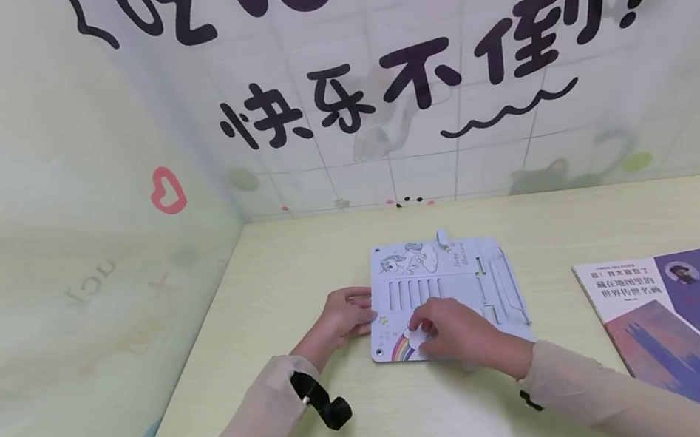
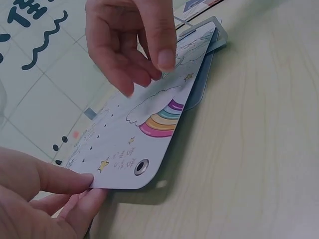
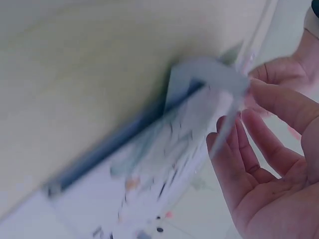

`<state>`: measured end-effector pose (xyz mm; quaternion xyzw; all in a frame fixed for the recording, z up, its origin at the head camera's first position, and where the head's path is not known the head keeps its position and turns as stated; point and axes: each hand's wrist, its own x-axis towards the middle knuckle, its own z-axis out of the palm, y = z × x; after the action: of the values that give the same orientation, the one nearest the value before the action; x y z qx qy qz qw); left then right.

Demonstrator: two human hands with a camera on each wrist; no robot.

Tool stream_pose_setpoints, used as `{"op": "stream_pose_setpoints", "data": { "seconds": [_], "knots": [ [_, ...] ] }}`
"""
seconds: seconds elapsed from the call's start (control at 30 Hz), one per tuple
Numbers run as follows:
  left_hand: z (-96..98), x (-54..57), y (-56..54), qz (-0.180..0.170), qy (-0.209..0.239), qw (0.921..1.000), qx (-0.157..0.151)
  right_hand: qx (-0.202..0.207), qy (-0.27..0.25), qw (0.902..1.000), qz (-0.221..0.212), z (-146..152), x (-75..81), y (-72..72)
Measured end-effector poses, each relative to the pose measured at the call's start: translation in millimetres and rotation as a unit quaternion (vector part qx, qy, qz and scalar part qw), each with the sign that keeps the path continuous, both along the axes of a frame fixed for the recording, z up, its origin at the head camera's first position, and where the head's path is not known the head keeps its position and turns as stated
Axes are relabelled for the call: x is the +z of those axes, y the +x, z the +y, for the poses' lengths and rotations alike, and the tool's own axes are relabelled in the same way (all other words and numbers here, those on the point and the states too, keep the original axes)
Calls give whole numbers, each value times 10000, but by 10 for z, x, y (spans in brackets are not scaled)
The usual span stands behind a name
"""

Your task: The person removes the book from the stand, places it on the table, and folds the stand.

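A white folding book stand [image 1: 461, 291] printed with a unicorn and a rainbow lies on the table. My left hand [image 1: 345, 316] grips its left edge, the thumb on the printed face and fingers beneath, as the left wrist view shows. Over the lower rainbow part hovers my right hand [image 1: 455, 327], its fingers loosely bent and apart. Nothing shows between its thumb and fingers in the left wrist view. A pale page clip [image 3: 204, 72] on the stand's edge is blurred near the right fingers; whether they touch it is unclear.
Two overlapping books or one two-part cover [image 1: 693, 319] lie at the right of the table [image 1: 301, 255]. Behind stands a patterned curtain [image 1: 345, 182] with large black characters. Another clip [image 1: 442, 239] sticks up at the stand's far edge.
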<state>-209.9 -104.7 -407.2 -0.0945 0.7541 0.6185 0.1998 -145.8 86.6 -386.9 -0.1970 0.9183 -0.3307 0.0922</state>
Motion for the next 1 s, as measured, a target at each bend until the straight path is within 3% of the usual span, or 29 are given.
{"op": "stream_pose_setpoints", "data": {
  "seconds": [0.17, 0.43, 0.57, 0.7, 1.0],
  "knots": [
    [-11, -44, 6, -55, 11, 10000, 11, -349, -182, 9991, -172, 247, 158, -15],
    [-40, -63, 24, -74, 120, 9999, 46, -571, -209, 9972, 445, 875, 270, 46],
    [-46, -51, 15, -88, 190, 9998, 65, -834, -84, 9958, 370, 1130, 227, 94],
    [-46, -54, 0, -108, 230, 9997, 59, -766, -120, 9969, 102, 1283, 108, 129],
    [-36, -75, -8, -127, 268, 9996, 20, -796, -96, 9965, 214, 1313, -55, 121]
  ]
}}
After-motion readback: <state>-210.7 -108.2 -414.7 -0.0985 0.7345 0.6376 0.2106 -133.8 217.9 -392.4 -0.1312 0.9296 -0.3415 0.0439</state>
